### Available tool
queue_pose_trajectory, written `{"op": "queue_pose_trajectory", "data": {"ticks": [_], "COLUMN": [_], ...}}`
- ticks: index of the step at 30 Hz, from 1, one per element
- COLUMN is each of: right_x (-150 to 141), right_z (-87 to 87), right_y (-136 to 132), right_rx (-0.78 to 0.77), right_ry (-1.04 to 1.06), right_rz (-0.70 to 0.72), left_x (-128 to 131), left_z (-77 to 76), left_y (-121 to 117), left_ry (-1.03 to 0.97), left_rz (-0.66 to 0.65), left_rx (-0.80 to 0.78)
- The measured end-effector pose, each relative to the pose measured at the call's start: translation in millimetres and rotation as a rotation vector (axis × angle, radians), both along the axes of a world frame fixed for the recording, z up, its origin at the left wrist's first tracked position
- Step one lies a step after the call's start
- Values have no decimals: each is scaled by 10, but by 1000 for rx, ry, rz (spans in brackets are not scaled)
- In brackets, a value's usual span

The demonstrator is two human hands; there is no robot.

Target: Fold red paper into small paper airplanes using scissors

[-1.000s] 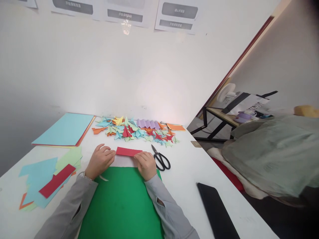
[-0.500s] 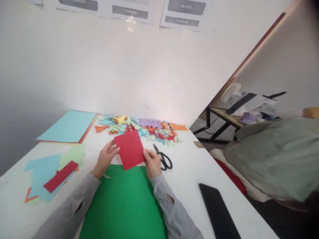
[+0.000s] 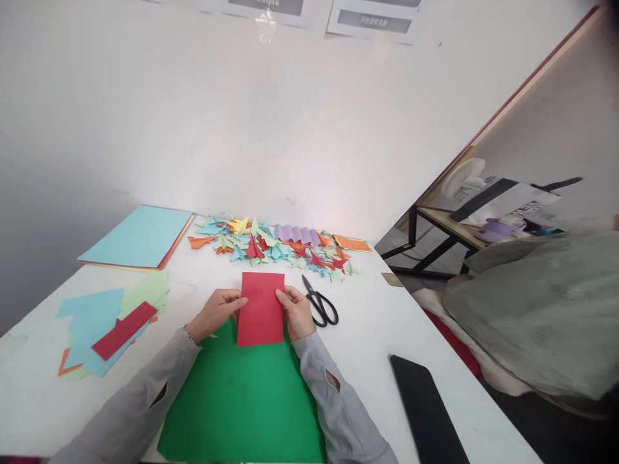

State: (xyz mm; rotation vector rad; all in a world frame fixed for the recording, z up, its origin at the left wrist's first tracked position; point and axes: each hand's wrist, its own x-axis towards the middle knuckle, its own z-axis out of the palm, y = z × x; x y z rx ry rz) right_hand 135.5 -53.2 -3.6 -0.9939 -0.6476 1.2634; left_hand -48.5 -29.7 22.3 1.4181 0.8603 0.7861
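A red sheet of paper (image 3: 262,310) is held up over the far edge of a green mat (image 3: 244,399). My left hand (image 3: 220,312) pinches its left edge, thumb on the front face and fingers behind. On the opposite edge, my right hand (image 3: 296,312) grips the paper the same way. Black-handled scissors (image 3: 319,303) lie just right of my right hand, with the blades pointing toward the wall. Beyond the paper sits a pile of small folded paper pieces (image 3: 254,247) in many colours.
A stack of coloured sheets (image 3: 138,235) lies at the back left. Nearer are loose paper offcuts (image 3: 94,309) with a red strip (image 3: 124,330) on top. A black flat object (image 3: 428,409) rests at the right edge. Beyond the table is grey-green cloth (image 3: 532,309).
The red paper has turned from a slant to nearly upright and come slightly lower, both hands still on it. It now looks narrower. The view has shifted slightly.
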Motion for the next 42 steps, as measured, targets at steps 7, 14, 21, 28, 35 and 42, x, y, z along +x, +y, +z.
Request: {"op": "queue_pose_trajectory", "data": {"ticks": [7,14,21,28,35,42], "right_x": [36,2,-6,-6,-11,-48], "right_z": [-16,20,61,6,31,4], "right_y": [-7,-41,-54,-50,-56,-62], "right_rx": [-23,-8,-62,-56,-50,-52], "right_ry": [-5,-17,15,-45,-49,-69], "right_rz": [10,53,16,47,72,140], "left_x": [-4,8,-22,-16,-33,-6], "left_z": [-10,-32,-21,3,-9,-23], "left_y": [-7,18,29,11,20,13], "left_ry": [0,-27,-32,-34,-55,-63], "left_rz": [10,195,190,248,252,234], "left_rx": [29,69,43,41,29,-9]}}
